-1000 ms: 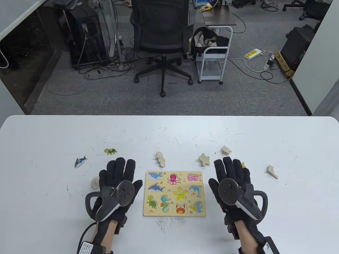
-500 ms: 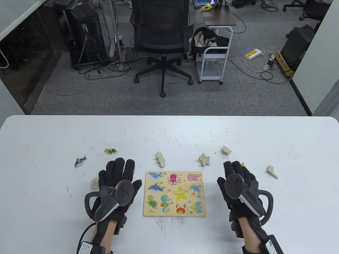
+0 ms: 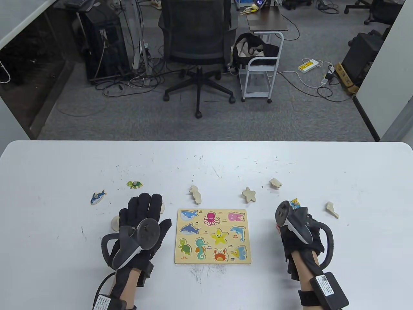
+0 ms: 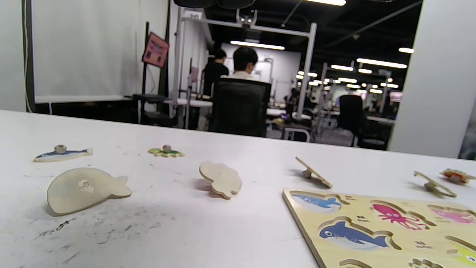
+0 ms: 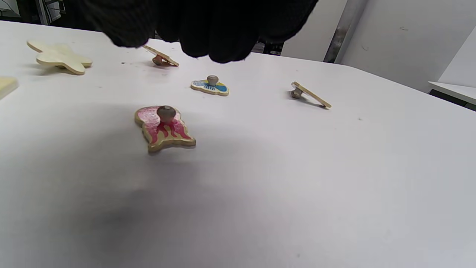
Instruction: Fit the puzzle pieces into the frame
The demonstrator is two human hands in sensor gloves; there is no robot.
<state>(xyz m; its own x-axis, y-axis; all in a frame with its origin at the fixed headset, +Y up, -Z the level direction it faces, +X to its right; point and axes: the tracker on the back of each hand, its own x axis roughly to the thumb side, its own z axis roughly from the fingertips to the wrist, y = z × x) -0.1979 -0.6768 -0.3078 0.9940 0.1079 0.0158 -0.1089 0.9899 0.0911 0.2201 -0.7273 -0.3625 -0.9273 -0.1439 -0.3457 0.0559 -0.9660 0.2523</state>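
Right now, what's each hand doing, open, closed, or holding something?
Left hand: open, fingers straight, flat over the table, holding nothing.
Right hand: holding nothing; whether its fingers are open or curled cannot be told.

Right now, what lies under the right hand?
Under the right hand, the right wrist view shows a pink jellyfish piece lying peg-up on the table, untouched. From above, the hand covers it completely.

Both hands wear black knitted sensor gloves. The left hand (image 3: 142, 219) carries a dark grey tracker (image 3: 135, 240) with a round face, ring loop and pale underside; the right hand (image 3: 298, 239) bears a matching tracker (image 3: 292, 222). Black labelled modules strap each wrist; a black cable (image 3: 101, 285) trails leftward.
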